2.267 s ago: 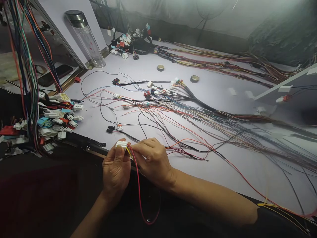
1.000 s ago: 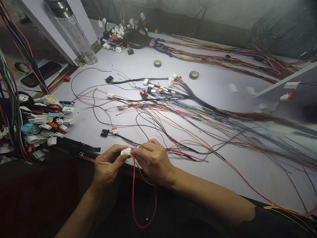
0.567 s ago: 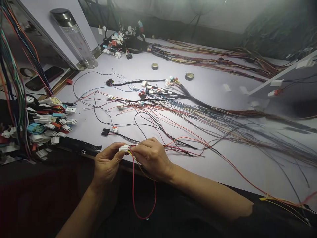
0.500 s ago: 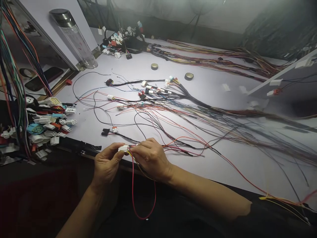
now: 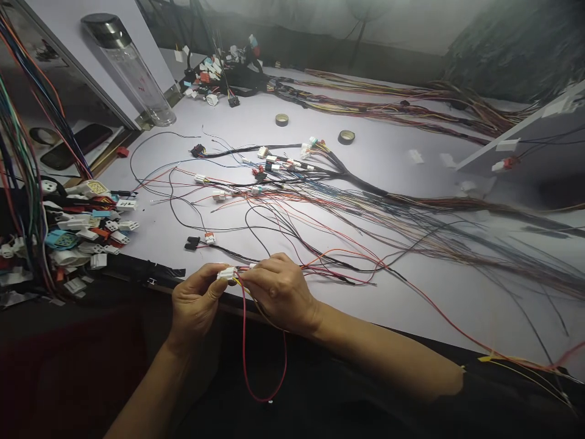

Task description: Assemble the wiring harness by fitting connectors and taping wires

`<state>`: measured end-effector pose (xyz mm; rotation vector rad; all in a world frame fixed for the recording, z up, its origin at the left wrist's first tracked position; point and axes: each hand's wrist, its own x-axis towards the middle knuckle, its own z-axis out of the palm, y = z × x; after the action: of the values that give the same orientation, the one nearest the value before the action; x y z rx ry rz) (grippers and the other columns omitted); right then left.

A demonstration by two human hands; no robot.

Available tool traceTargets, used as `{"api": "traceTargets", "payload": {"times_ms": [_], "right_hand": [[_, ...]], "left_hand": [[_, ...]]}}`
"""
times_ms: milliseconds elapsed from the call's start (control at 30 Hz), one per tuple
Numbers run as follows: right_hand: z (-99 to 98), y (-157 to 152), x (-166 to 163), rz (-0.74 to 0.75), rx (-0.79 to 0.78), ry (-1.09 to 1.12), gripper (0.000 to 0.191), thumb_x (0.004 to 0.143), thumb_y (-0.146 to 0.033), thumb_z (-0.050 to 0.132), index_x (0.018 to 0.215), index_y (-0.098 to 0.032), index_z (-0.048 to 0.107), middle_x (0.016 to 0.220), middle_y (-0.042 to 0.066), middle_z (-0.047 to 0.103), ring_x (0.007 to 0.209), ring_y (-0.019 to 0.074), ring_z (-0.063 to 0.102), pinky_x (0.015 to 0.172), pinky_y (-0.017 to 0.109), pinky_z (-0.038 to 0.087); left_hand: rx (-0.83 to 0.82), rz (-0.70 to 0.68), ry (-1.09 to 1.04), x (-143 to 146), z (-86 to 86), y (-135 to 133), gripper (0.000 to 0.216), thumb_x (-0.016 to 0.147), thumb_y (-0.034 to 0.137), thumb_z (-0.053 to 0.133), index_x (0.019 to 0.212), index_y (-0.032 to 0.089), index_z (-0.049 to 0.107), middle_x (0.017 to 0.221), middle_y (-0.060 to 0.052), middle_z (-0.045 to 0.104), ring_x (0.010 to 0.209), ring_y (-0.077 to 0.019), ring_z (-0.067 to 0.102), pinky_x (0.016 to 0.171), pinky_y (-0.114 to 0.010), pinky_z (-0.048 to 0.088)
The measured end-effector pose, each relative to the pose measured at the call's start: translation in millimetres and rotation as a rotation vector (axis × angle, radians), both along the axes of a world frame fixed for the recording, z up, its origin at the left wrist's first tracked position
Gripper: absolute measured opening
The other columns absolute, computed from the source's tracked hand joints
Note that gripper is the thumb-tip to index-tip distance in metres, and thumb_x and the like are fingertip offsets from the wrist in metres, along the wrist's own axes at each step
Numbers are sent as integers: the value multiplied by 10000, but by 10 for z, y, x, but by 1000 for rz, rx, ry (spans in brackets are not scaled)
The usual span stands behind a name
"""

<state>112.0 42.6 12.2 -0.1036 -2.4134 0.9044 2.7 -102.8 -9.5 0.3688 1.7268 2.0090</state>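
My left hand (image 5: 197,300) pinches a small white connector (image 5: 226,274) at the near edge of the white table (image 5: 393,164). My right hand (image 5: 278,292) is closed right beside it, fingertips gripping thin wires at the connector's back. A red wire (image 5: 244,356) and a yellow one run from the connector. The red wire hangs in a loop below the table edge over my dark lap. More red and orange wires trail from my right hand to the right across the table.
A spread wire harness (image 5: 365,201) with small connectors covers the table's middle and right. A pile of loose connectors (image 5: 86,225) lies at the left under hanging coloured wires. A clear bottle (image 5: 130,70) stands far left; two tape rolls (image 5: 346,136) lie beyond the harness.
Both hands stay on the connector; my left hand has turned it from upright to lying sideways. The view has shifted slightly.
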Motion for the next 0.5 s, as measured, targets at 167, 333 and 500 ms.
{"api": "traceTargets", "payload": {"times_ms": [167,333,500], "right_hand": [[71,98,110,-49,-30,-3,137,942,-217,556,885,-190,678,767,7,718,698,102,643,724,284,407],[79,145,113,-67,-93,43,139,941,-235,567,879,-197,686,774,0,735,703,97,656,736,281,420],[81,180,83,-92,-123,46,126,926,-223,588,855,-189,687,766,5,730,692,103,650,743,286,425]], "left_hand": [[66,74,-81,14,63,52,275,623,273,854,857,178,747,803,-52,716,698,-154,662,736,-278,556],[72,39,-79,-13,74,39,231,663,255,828,873,194,753,822,-51,726,726,-153,673,752,-267,552],[72,-102,-100,-23,113,21,187,673,197,809,853,224,762,1135,-104,702,799,-180,687,820,-334,556]]}}
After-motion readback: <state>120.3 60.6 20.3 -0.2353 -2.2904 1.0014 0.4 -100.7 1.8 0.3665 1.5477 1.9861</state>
